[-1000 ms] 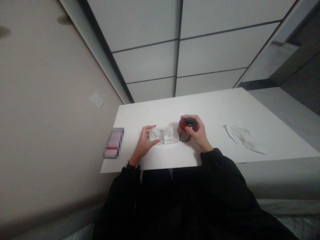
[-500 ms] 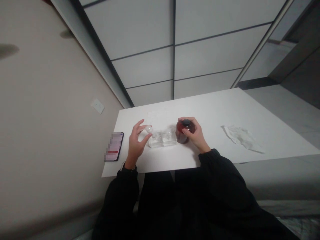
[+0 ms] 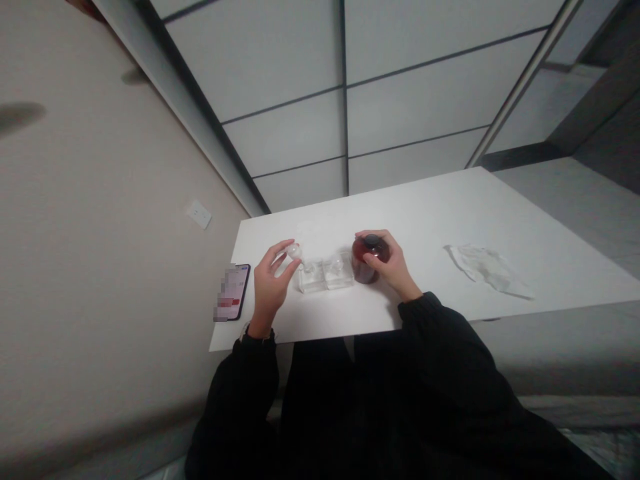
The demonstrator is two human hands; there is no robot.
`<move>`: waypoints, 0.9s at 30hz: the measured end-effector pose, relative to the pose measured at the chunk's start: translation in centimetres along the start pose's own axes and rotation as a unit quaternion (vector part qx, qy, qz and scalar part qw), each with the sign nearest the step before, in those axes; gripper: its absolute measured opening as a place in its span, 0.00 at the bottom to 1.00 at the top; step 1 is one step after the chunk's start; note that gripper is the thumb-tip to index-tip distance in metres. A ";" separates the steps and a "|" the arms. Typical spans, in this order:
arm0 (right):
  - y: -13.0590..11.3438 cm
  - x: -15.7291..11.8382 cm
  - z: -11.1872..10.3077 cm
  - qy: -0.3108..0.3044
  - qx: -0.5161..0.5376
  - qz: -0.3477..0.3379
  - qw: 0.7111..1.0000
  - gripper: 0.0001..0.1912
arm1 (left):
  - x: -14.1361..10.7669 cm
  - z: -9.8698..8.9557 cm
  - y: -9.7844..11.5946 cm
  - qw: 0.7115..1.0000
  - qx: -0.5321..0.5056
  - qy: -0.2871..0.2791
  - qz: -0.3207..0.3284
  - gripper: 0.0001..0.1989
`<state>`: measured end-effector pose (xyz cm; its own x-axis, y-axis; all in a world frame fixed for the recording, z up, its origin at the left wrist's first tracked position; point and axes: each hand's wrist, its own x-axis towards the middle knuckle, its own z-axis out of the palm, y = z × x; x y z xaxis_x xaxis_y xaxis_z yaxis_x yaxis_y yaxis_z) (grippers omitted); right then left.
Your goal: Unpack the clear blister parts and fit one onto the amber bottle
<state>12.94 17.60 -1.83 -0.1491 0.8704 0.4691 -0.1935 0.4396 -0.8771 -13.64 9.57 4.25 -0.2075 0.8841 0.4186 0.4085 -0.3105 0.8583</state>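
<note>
My left hand (image 3: 273,280) pinches a small clear round piece (image 3: 294,251) between thumb and fingers, just above the left end of a clear box. The piece looks like a glass ball or knob; its exact kind is hard to make out. The clear two-part box (image 3: 326,283) sits on the white table, with another clear rounded shape (image 3: 336,265) at its right half. Wrapped around a reddish-brown bottle with a black cap (image 3: 371,241) is my right hand (image 3: 393,263). The bottle stands upright against or very near the box's right end.
A phone (image 3: 233,293) with a lit screen lies at the left edge of the white table (image 3: 420,207). Towards the right lies a crumpled, whitish plastic bag or wrapper (image 3: 487,269). A wall with a socket (image 3: 200,215) borders the left side, and panelled doors (image 3: 295,140) stand behind.
My left hand has drawn slightly left and up with the clear round piece, its fingers now closer around it. My right hand stays on the bottle. The view has shifted a little.
</note>
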 end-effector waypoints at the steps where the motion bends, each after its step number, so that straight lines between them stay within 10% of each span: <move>1: 0.0 0.0 0.0 -0.001 -0.003 -0.003 1.000 0.19 | 0.0 0.0 0.0 1.000 -0.007 0.000 -0.008 0.20; 21: 0.0 0.1 0.0 0.001 -0.004 -0.003 1.000 0.20 | -0.6 0.8 -0.8 0.997 0.060 0.049 0.005 0.20; 27: 0.0 0.0 0.0 0.001 -0.001 -0.001 1.000 0.19 | 2.9 -0.5 -1.3 0.996 0.047 0.071 0.027 0.21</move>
<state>12.92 17.61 -1.86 -0.1460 0.8703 0.4704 -0.1909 0.4418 -0.8766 -15.19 12.41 4.49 -0.3039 0.8072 0.5060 0.5027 -0.3153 0.8049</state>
